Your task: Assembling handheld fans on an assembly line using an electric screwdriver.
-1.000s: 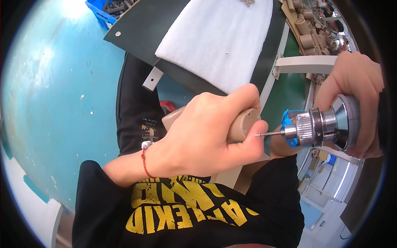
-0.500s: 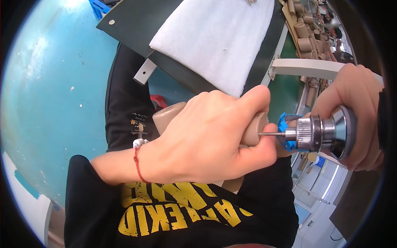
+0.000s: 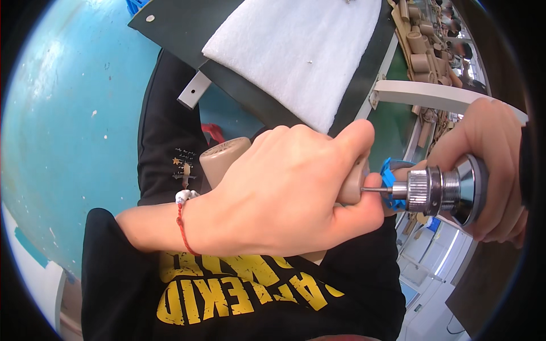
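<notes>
My left hand (image 3: pixel 278 193) is wrapped round a beige plastic housing (image 3: pixel 226 161), which looks like a hair dryer body. Its wide, slotted end shows left of the knuckles, while the narrower end (image 3: pixel 352 184) comes out between thumb and forefinger. At the right, my right hand (image 3: pixel 492 170) grips an electric screwdriver (image 3: pixel 435 188) lying nearly level. The thin bit points left and meets the housing's narrow end beside my left fingertips; any screw there is hidden. Something blue (image 3: pixel 391 182), perhaps plastic, sits about the fingers behind the screwdriver's nose.
A white foam sheet (image 3: pixel 296 51) covers part of a dark board (image 3: pixel 182 34) ahead of me. A pale curved bar (image 3: pixel 421 92) crosses at the right. Beyond it, several beige parts (image 3: pixel 420 51) are heaped, with people farther back. Blue-green floor (image 3: pixel 68 142) lies at the left.
The left hand and housing show only a slight shift, and the housing's slotted end sits a little farther left. The bit stays at the narrow end; both grips are unchanged.
</notes>
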`<state>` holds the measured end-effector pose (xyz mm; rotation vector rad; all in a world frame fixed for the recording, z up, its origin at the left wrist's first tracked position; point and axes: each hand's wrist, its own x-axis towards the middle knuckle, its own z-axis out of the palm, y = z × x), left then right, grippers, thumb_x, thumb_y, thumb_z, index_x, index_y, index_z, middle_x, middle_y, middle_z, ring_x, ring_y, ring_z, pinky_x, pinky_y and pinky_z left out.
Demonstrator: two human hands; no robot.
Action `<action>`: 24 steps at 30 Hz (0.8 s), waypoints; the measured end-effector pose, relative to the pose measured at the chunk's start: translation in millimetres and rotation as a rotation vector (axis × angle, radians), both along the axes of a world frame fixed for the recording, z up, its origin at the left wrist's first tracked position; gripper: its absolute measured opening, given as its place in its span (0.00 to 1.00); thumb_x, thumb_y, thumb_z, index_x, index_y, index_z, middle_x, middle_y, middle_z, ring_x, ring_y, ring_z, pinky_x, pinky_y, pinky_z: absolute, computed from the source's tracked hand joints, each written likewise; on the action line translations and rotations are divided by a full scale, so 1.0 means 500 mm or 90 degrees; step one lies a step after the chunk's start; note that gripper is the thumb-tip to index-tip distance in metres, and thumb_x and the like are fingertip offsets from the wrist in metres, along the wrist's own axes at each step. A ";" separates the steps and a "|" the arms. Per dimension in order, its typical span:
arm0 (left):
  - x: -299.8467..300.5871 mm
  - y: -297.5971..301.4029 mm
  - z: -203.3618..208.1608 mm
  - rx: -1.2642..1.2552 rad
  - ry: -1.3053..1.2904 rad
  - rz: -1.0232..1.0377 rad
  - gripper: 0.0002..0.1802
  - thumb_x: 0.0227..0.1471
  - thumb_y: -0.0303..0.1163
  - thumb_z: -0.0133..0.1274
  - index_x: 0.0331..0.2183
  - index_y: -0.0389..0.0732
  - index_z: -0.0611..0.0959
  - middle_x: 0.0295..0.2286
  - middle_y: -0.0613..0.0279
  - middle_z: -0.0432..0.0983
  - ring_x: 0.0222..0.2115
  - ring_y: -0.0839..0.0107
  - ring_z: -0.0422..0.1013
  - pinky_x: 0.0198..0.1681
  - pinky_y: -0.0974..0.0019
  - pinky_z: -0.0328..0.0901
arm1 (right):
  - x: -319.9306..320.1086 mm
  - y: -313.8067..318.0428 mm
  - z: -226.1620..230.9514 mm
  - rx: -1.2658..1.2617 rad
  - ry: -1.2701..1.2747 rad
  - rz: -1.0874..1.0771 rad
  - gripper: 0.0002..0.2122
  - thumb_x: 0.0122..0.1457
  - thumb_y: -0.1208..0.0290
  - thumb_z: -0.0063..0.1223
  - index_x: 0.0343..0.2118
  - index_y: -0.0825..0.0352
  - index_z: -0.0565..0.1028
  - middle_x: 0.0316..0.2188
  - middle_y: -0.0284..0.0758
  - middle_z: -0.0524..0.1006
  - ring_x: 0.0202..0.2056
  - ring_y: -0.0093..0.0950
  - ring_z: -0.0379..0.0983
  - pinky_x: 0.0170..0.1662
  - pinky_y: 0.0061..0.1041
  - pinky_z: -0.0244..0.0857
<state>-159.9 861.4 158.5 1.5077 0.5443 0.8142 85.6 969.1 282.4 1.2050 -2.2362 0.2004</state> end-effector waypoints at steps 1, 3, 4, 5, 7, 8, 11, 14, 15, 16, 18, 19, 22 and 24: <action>-0.006 -0.001 0.000 -0.001 0.006 0.004 0.10 0.41 0.30 0.52 0.26 0.37 0.69 0.12 0.59 0.64 0.12 0.63 0.64 0.17 0.67 0.60 | 0.000 -0.010 0.007 -0.001 0.002 0.006 0.30 0.36 0.63 0.76 0.41 0.75 0.74 0.41 0.38 0.73 0.46 0.26 0.71 0.59 0.23 0.59; -0.012 -0.004 0.006 0.000 -0.013 -0.013 0.10 0.41 0.30 0.52 0.26 0.37 0.69 0.12 0.59 0.64 0.12 0.63 0.64 0.17 0.67 0.60 | 0.007 -0.068 0.056 -0.291 -0.328 -0.044 0.27 0.38 0.65 0.74 0.39 0.76 0.73 0.41 0.37 0.73 0.45 0.24 0.71 0.60 0.23 0.58; -0.010 -0.004 0.006 -0.001 -0.010 -0.014 0.10 0.40 0.30 0.52 0.26 0.37 0.69 0.12 0.58 0.64 0.12 0.63 0.65 0.17 0.67 0.60 | 0.003 -0.071 0.051 -0.290 -0.327 -0.046 0.27 0.38 0.65 0.74 0.39 0.76 0.73 0.41 0.37 0.73 0.45 0.24 0.71 0.60 0.23 0.58; -0.007 -0.003 0.005 0.001 -0.010 -0.015 0.10 0.40 0.30 0.52 0.26 0.37 0.69 0.12 0.58 0.64 0.12 0.63 0.65 0.17 0.67 0.60 | -0.001 -0.073 0.044 -0.385 -0.302 -0.083 0.25 0.39 0.66 0.71 0.39 0.75 0.73 0.38 0.36 0.72 0.42 0.23 0.70 0.56 0.22 0.59; -0.002 0.000 0.001 -0.042 0.001 -0.024 0.10 0.44 0.32 0.52 0.26 0.36 0.70 0.13 0.58 0.66 0.12 0.65 0.65 0.18 0.68 0.61 | -0.016 -0.073 0.013 -0.573 -0.242 -0.152 0.21 0.42 0.69 0.66 0.37 0.73 0.72 0.33 0.34 0.71 0.37 0.21 0.69 0.49 0.20 0.59; -0.004 0.000 -0.009 -0.041 0.014 -0.011 0.10 0.44 0.32 0.52 0.26 0.36 0.70 0.13 0.58 0.66 0.12 0.65 0.65 0.18 0.68 0.61 | -0.035 -0.062 -0.016 -0.665 -0.205 -0.169 0.19 0.43 0.70 0.63 0.37 0.72 0.71 0.30 0.33 0.70 0.34 0.20 0.68 0.46 0.19 0.60; -0.020 -0.001 -0.038 -0.256 0.007 -0.118 0.11 0.53 0.35 0.48 0.27 0.37 0.72 0.15 0.62 0.68 0.16 0.75 0.66 0.23 0.71 0.61 | -0.092 -0.057 -0.073 -0.941 -0.110 -0.264 0.12 0.46 0.74 0.54 0.35 0.69 0.69 0.22 0.29 0.68 0.25 0.16 0.65 0.36 0.16 0.61; -0.032 -0.019 -0.077 -0.312 -0.044 -0.085 0.12 0.53 0.37 0.49 0.28 0.37 0.72 0.17 0.66 0.66 0.19 0.79 0.62 0.25 0.73 0.59 | -0.123 -0.058 -0.117 -1.120 -0.039 -0.338 0.08 0.49 0.76 0.49 0.34 0.67 0.68 0.16 0.26 0.67 0.19 0.14 0.64 0.29 0.14 0.61; -0.039 -0.022 -0.081 -0.313 -0.046 -0.080 0.14 0.55 0.39 0.49 0.28 0.37 0.72 0.18 0.70 0.63 0.20 0.81 0.58 0.26 0.74 0.58 | -0.124 -0.048 -0.138 -1.162 0.013 -0.364 0.09 0.50 0.76 0.46 0.35 0.67 0.69 0.15 0.26 0.64 0.18 0.15 0.61 0.27 0.16 0.59; -0.042 -0.019 -0.078 -0.313 -0.049 -0.083 0.14 0.55 0.39 0.49 0.28 0.37 0.72 0.18 0.70 0.63 0.20 0.81 0.58 0.26 0.74 0.58 | -0.118 -0.038 -0.155 -1.203 0.067 -0.394 0.10 0.50 0.75 0.44 0.37 0.68 0.69 0.14 0.25 0.62 0.17 0.15 0.57 0.25 0.19 0.56; -0.043 -0.010 -0.063 -0.342 -0.047 -0.085 0.15 0.56 0.40 0.50 0.28 0.37 0.73 0.19 0.71 0.66 0.20 0.83 0.60 0.26 0.75 0.58 | -0.082 -0.016 -0.167 -1.192 0.080 -0.408 0.11 0.51 0.74 0.43 0.38 0.69 0.70 0.14 0.25 0.60 0.16 0.16 0.56 0.24 0.19 0.54; -0.045 -0.008 -0.064 -0.340 -0.047 -0.076 0.15 0.56 0.40 0.50 0.28 0.37 0.73 0.19 0.71 0.66 0.20 0.83 0.60 0.26 0.75 0.58 | -0.079 -0.005 -0.177 -1.187 0.091 -0.403 0.12 0.52 0.74 0.42 0.40 0.69 0.70 0.14 0.24 0.59 0.16 0.17 0.54 0.23 0.20 0.52; -0.044 -0.004 -0.068 -0.307 -0.072 -0.018 0.13 0.55 0.38 0.53 0.27 0.38 0.74 0.20 0.72 0.68 0.21 0.85 0.61 0.26 0.76 0.58 | -0.085 0.006 -0.202 -1.217 0.074 -0.434 0.13 0.52 0.74 0.41 0.41 0.69 0.71 0.14 0.25 0.59 0.16 0.17 0.54 0.24 0.20 0.53; -0.037 -0.001 -0.070 -0.301 -0.086 0.020 0.10 0.53 0.34 0.55 0.27 0.38 0.74 0.21 0.72 0.70 0.22 0.86 0.62 0.26 0.78 0.58 | -0.088 0.006 -0.205 -1.215 0.082 -0.441 0.13 0.53 0.75 0.40 0.41 0.69 0.70 0.14 0.25 0.58 0.16 0.17 0.53 0.23 0.20 0.53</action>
